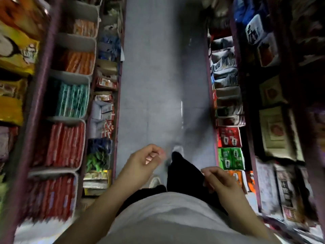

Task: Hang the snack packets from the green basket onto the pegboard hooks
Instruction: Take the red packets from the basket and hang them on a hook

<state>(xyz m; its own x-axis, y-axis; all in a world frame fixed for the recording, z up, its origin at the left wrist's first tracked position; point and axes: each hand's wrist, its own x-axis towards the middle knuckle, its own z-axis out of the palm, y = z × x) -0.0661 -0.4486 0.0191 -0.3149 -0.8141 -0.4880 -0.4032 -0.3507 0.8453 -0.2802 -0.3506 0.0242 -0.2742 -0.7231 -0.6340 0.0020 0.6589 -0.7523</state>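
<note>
Left hand (142, 162) and right hand (219, 178) loosely curled, holding nothing, grey floor (163, 76) of a narrow shop aisle, packed snack shelves (68, 103) each side — picture blurry.

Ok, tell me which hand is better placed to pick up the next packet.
Neither clearly: left hand and right hand both hang loosely curled and hold nothing over the aisle floor. No green basket or pegboard is in view.
</note>
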